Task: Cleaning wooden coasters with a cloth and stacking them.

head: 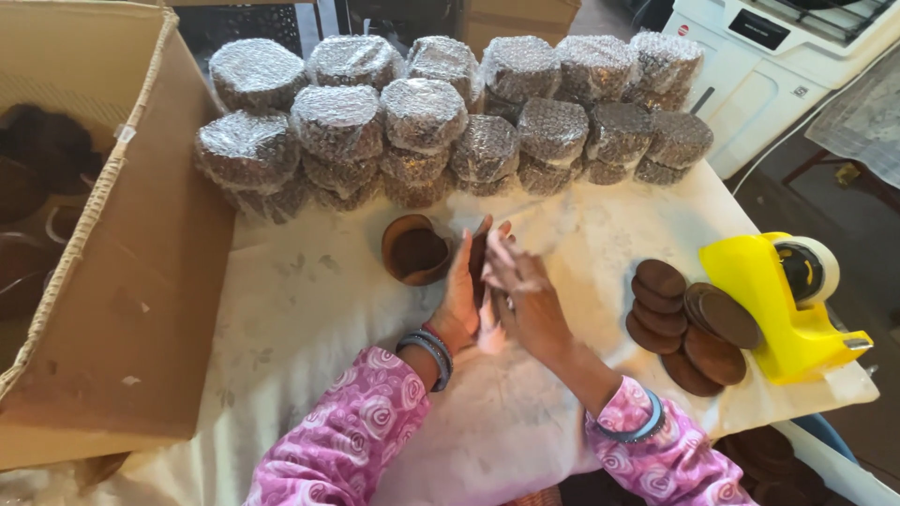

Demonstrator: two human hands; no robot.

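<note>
Pink rose-patterned sleeves (347,431) nearest the lens, bangles at both wrists. Beyond them, spread across the scene from largest down:

Big open cardboard box (141,281) standing on the left, dark brown pieces dimly visible inside.

White cloth-covered table (309,309) under everything.

Heap of bubble-wrapped round bundles (450,122) stacked in rows along the far edge of the table.

Yellow tape dispenser (783,305) at the right edge, roll of tape mounted at its top.

Cluster of flat brown wooden discs (689,328) just left of the dispenser, overlapping one another.

Left hand (459,300) and right hand (525,295) meeting at the middle of the table, palms turned towards each other, fingers straight and close together, pressed on a dark brown disc (478,258) held edge-on between them; only a thin sliver of it visible.

Small brown wooden bowl (417,251) lying tilted on the cloth just left of the left hand's fingertips, near but seemingly not touching.
</note>
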